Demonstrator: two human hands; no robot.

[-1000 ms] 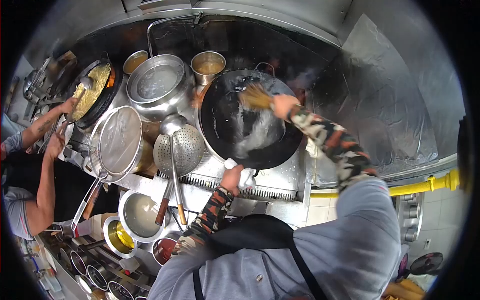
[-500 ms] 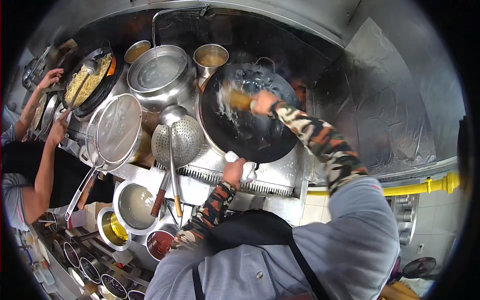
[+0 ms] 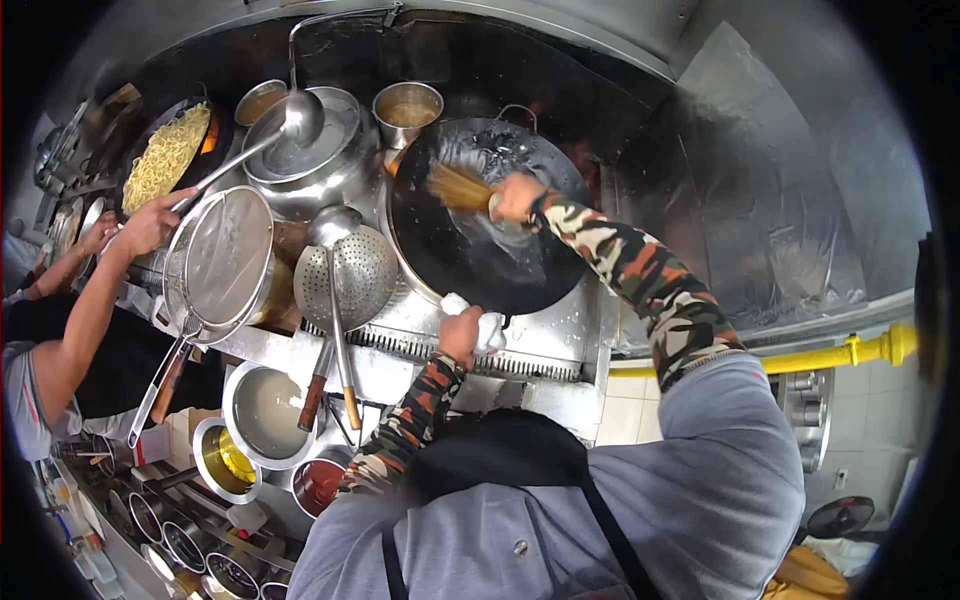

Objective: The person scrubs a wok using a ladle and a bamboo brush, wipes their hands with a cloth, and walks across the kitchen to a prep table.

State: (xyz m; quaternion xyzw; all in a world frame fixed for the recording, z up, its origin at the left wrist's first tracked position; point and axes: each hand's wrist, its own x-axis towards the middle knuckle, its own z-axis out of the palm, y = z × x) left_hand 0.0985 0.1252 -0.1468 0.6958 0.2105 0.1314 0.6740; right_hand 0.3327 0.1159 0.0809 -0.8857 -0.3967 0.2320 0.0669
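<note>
Meanwhile, the right hand's grip pinches a bristle brush inside the dark wok.

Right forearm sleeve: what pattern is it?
The right forearm sleeve is camouflage, in black, green, orange-red and cream; it shows best in the head view.

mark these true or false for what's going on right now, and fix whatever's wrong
1. The right hand grips a bristle brush inside the black wok. True.
2. The left hand is empty. False: it holds a white cloth at the wok's near edge.
3. The co-worker's ladle is over the noodles. False: its bowl is over the steel pot.
4. The perforated skimmer is beside the black wok, not in it. True.
</note>
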